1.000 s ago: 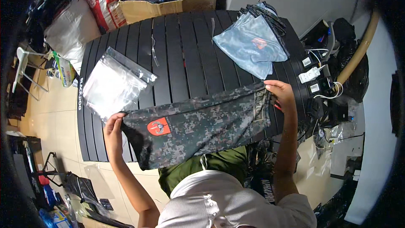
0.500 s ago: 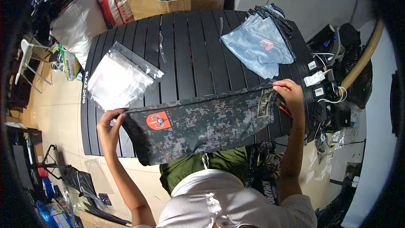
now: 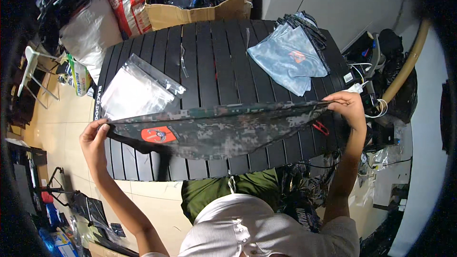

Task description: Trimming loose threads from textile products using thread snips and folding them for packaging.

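A digital-camouflage cloth [image 3: 214, 135] with an orange-red emblem is stretched sideways in front of me, above the near part of the black slatted table [image 3: 216, 76]. My left hand [image 3: 96, 138] pinches its left upper corner between thumb and fingers. At the other end, my right hand [image 3: 350, 107] grips the right upper corner the same way. The cloth's lower edge hangs loose and curves upward toward both ends. Behind my left hand lies a stack of clear plastic bags [image 3: 138, 93]. Pale blue cloths [image 3: 290, 59] with an orange mark are piled at the far right.
A small red item [image 3: 321, 127] lies near the right table edge. Beyond the far edge stands an open cardboard box [image 3: 200, 13] of dark packages. White plugs and cables [image 3: 357, 88] crowd the right side. A white chair [image 3: 35, 66] is on the left.
My hands have moved apart, pulling the camouflage cloth wider and tauter along its top edge. Its hanging part has become shallower, and the emblem looks flattened.
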Available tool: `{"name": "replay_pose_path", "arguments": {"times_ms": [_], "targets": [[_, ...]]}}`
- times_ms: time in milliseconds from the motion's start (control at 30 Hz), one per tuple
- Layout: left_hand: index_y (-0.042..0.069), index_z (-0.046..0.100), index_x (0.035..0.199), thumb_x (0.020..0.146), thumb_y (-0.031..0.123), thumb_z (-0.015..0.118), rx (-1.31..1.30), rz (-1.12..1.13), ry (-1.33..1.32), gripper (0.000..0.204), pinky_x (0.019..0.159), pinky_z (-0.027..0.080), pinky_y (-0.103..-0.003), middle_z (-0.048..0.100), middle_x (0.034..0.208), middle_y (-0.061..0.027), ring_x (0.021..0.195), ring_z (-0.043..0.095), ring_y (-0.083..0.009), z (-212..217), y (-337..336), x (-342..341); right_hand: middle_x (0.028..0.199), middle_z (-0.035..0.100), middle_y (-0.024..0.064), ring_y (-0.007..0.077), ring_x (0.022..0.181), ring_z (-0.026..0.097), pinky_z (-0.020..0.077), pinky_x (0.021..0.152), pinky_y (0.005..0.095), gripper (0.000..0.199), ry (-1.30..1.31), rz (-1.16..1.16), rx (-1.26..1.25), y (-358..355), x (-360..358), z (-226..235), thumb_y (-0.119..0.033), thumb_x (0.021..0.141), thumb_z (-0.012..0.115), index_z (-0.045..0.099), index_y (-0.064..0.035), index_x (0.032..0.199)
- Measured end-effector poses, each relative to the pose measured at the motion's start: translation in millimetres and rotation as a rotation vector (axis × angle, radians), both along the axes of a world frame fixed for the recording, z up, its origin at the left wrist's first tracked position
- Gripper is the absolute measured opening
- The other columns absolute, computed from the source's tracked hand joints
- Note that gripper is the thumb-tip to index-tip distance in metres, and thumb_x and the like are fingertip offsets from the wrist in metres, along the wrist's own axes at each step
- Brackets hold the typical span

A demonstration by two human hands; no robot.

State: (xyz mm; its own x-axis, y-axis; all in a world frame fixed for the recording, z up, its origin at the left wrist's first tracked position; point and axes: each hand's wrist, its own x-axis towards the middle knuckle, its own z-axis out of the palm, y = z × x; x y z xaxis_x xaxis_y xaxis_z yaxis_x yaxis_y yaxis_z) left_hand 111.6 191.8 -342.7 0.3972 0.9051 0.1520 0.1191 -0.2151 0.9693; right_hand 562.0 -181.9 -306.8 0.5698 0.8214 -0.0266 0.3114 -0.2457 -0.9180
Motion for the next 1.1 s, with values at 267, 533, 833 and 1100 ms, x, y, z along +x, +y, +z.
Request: {"name": "replay_pose_path", "arguments": {"times_ms": [267, 533, 833, 1100], "targets": [[0.001, 0.066, 0.091, 0.083, 0.011, 0.06, 0.075, -0.013, 0.143, 0.014, 0.058, 0.039, -0.017, 0.061, 0.077, 0.0012, 0.067, 0.05, -0.0041, 23, 2, 6, 0.087, 0.065, 0.0102, 0.0133, 0.079, 0.062, 0.0485, 0.076, 0.0235, 0.02, 0.061, -0.001, 0.004, 6, 1, 3, 0.007, 0.069, 0.066, 0.064, 0.0049, 0.089], [-0.001, 0.059, 0.095, 0.086, 0.009, 0.056, 0.193, -0.077, 0.045, 0.015, 0.071, 0.039, -0.019, 0.057, 0.085, -0.0025, 0.079, 0.05, -0.0075, 29, -1, -2, 0.085, 0.063, 0.012, 0.0264, 0.089, 0.062, 0.0468, 0.086, 0.0354, 0.014, 0.057, -0.048, 0.303, -24, 18, 4, 0.003, 0.071, 0.063, 0.058, 0.002, 0.084], [0.001, 0.057, 0.101, 0.086, 0.009, 0.057, 0.139, 0.02, -0.257, 0.017, 0.076, 0.037, -0.018, 0.057, 0.094, -0.0012, 0.085, 0.051, -0.0066, 31, -6, 67, 0.081, 0.051, -0.0019, 0.0048, 0.067, 0.047, 0.0387, 0.056, 0.0186, 0.015, 0.221, -0.173, 0.477, 8, 26, 5, -0.003, 0.083, 0.056, 0.054, -0.005, 0.097], [0.001, 0.054, 0.105, 0.087, 0.005, 0.054, 0.314, 0.049, -0.436, 0.019, 0.069, 0.037, -0.017, 0.055, 0.091, -0.0022, 0.076, 0.048, -0.0048, 41, -9, 94, 0.1, 0.052, 0.0052, 0.012, 0.089, 0.051, 0.0436, 0.073, 0.0221, 0.004, -0.006, -0.361, 0.742, 0, 38, -12, -0.002, 0.087, 0.049, 0.051, -0.0049, 0.089]]}}
